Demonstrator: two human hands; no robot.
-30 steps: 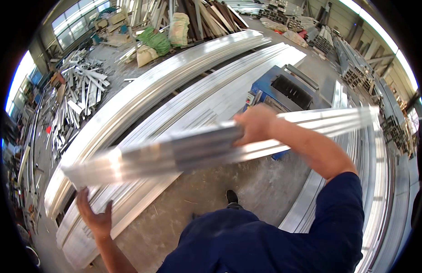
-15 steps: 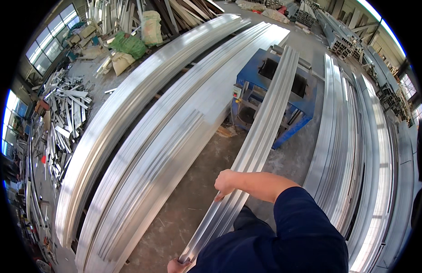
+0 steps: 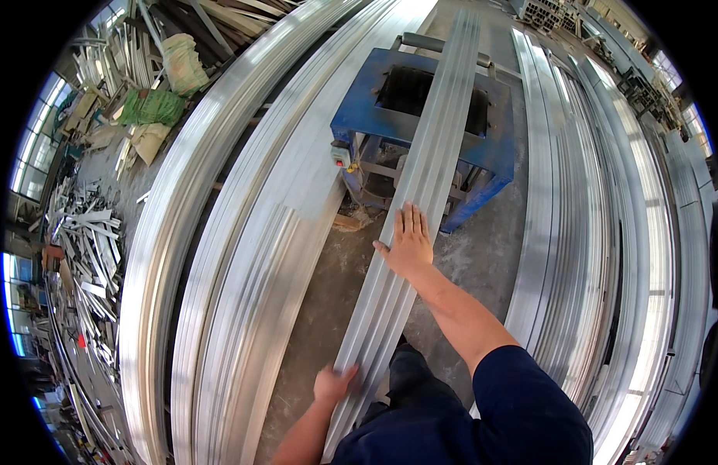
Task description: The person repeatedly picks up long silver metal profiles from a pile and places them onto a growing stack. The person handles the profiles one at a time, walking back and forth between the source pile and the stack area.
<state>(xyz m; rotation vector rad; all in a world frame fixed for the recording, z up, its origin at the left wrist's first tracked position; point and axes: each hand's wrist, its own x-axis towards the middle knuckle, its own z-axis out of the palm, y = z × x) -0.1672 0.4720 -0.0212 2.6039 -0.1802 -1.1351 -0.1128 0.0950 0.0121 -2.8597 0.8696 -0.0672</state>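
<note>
A bundle of long, ribbed silver metal profiles (image 3: pixel 434 160) slopes from in front of my body up across a blue machine frame (image 3: pixel 359 89). My right hand (image 3: pixel 409 244) lies palm down on the profiles, fingers stretched out and thumb apart. Lower down, my left hand (image 3: pixel 332 385) is at their left edge. Its thumb rests over the top, and the other fingers look curled round the edge, partly hidden and slightly blurred.
Long stacks of profiles stand to the left (image 3: pixel 250 256) and right (image 3: pixel 560 232). A switch box (image 3: pixel 341 157) sits on the machine's left corner. Metal offcuts (image 3: pixel 91 256) are heaped at far left, with a green sack (image 3: pixel 152 107) behind them.
My right hand has gone from gripping the profiles' left edge to lying flat on top. My left hand has moved up along the edge. The view has shifted, bringing the blue machine closer.
</note>
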